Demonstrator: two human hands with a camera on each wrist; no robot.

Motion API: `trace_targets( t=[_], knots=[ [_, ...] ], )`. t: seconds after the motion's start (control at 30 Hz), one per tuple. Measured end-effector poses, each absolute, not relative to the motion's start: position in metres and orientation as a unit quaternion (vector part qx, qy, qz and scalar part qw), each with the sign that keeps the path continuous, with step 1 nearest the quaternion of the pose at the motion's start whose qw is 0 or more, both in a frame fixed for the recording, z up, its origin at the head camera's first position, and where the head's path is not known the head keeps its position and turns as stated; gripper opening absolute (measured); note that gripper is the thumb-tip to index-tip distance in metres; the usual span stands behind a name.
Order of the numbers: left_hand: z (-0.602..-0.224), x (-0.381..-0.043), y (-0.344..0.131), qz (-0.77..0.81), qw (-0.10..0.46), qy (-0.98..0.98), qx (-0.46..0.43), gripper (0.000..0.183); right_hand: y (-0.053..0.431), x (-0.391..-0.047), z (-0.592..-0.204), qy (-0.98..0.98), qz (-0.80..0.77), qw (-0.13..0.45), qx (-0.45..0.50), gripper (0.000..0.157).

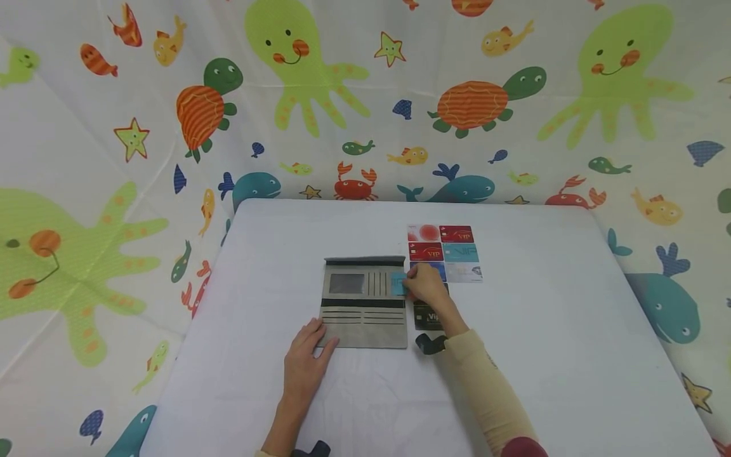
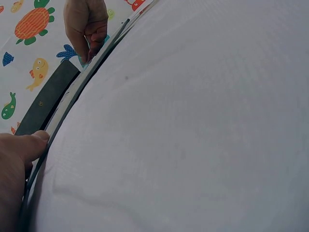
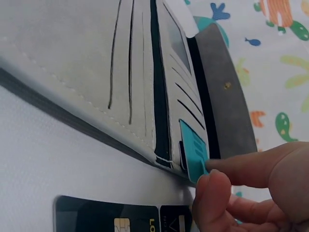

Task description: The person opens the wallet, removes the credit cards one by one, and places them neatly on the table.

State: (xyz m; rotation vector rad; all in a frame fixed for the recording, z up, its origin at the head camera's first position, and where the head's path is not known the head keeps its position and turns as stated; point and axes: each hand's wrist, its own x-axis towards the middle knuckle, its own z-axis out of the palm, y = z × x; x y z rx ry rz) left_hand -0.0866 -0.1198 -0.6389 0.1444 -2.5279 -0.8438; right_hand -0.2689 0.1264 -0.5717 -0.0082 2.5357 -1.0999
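Note:
A grey wallet (image 1: 365, 339) lies opened flat, its upper part showing a clear window and several card slots. My right hand (image 1: 428, 287) pinches a teal card (image 3: 193, 150) between thumb and index finger at the wallet's right edge. Part of that card sits inside the outermost upright slot, and the rest sticks out toward my fingers. At the wallet's lower left corner, my left hand (image 1: 305, 358) rests with its thumb on the surface and its fingers along the left edge.
Beside the wallet on the right, several cards lie in rows, among them a red VIP card (image 1: 457, 234), a light blue card (image 1: 460, 253) and a silver card (image 1: 464, 273). A black card (image 1: 427, 317) lies below my right hand. A sea-animal curtain (image 1: 354, 95) hangs behind the white table (image 1: 571, 330).

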Motion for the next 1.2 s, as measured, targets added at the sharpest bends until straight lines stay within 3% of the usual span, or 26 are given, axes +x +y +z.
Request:
trace_targets(
  t=[0.67, 0.8, 1.07, 1.2],
  knots=[
    [-0.64, -0.086, -0.119, -0.315, 0.237, -0.918, 0.047, 0.048, 0.125, -0.256, -0.572, 0.906, -0.393, 0.16, -0.005, 0.047],
    [-0.639, -0.086, -0.118, -0.313, 0.237, -0.918, 0.048, 0.047, 0.129, -0.257, -0.573, 0.905, -0.395, 0.16, 0.002, 0.044],
    [-0.64, -0.086, -0.119, -0.31, 0.241, -0.919, 0.047, 0.046, 0.144, -0.258, -0.574, 0.896, -0.416, 0.157, 0.009, 0.022],
    [-0.64, -0.086, -0.119, -0.306, 0.244, -0.919, 0.044, 0.047, 0.15, -0.259, -0.574, 0.89, -0.428, 0.158, 0.019, 0.024]
  ],
)
